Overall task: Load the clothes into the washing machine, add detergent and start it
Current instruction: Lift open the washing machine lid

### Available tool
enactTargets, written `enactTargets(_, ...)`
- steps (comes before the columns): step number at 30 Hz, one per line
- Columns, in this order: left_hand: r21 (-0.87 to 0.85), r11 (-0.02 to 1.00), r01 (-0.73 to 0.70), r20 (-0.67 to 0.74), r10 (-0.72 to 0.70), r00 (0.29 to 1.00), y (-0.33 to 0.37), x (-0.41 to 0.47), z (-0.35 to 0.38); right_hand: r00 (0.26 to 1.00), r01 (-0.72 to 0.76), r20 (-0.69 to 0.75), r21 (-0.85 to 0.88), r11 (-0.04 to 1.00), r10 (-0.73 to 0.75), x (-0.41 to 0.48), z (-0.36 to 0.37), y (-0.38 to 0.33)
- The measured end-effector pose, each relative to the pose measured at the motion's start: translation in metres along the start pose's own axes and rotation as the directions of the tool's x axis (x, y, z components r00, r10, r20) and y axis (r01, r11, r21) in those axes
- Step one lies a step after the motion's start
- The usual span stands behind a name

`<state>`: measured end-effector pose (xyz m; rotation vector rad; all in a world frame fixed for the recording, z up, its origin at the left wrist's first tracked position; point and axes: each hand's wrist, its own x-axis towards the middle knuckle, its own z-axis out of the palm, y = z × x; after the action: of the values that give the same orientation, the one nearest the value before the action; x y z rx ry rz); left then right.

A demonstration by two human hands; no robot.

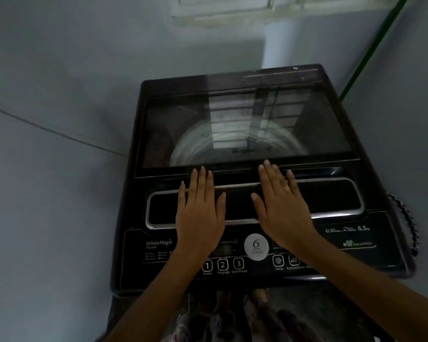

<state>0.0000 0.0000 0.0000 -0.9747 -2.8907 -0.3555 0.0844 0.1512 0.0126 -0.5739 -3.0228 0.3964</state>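
Observation:
A dark top-loading washing machine (371, 243) fills the middle of the head view. Its glass lid (245, 127) is closed, and the steel drum shows through it. My left hand (199, 213) lies flat with straight fingers over the chrome-framed handle recess (336, 201), fingertips at the lid's front edge. My right hand (282, 206), a ring on one finger, lies flat beside it in the same way. Below my wrists sit the control panel buttons (223, 265) marked Power, Program and Start/Pause. A round white sticker (256, 246) sits between my forearms.
Grey walls close in on the left and behind the machine. A white pipe (277, 45) runs up the back wall and a green hose (371, 48) slants at the right. A coiled dark hose (405, 218) hangs by the machine's right side. Patterned cloth (232, 322) shows at the bottom.

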Motion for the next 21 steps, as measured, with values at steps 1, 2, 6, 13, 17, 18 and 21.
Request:
enactTargets(1,0.000,1.000,-0.002,0.005,0.002,1.000,0.001,-0.004,-0.002,1.000,0.008,-0.009,-0.017,1.000,-0.008,-0.004,0.000,-0.001)
enactTargets(2,-0.006,1.000,-0.012,0.002,0.012,1.000,0.003,-0.007,-0.004,0.999,0.036,-0.024,-0.055,0.998,-0.037,-0.007,-0.002,-0.001)
enactTargets(6,0.027,0.995,-0.095,0.012,0.094,0.995,0.000,-0.022,-0.003,0.983,0.185,0.043,-0.169,0.968,-0.180,-0.017,0.000,0.011)
enactTargets(13,0.117,0.986,-0.122,0.046,0.118,0.992,-0.001,-0.032,-0.001,0.960,0.280,0.051,-0.153,0.948,-0.275,-0.005,-0.008,0.022)
enactTargets(17,0.113,0.989,-0.100,0.033,0.097,0.995,0.004,-0.034,-0.001,0.952,0.307,0.047,-0.166,0.937,-0.303,0.000,-0.011,0.022)
enactTargets(18,0.116,0.989,-0.096,0.030,0.094,0.995,0.005,-0.035,-0.001,0.949,0.316,0.056,-0.181,0.931,-0.311,0.001,-0.012,0.022)
enactTargets(21,0.108,0.991,-0.073,0.024,0.070,0.997,0.008,-0.036,0.000,0.942,0.334,0.099,-0.199,0.921,-0.320,0.006,-0.017,0.023)
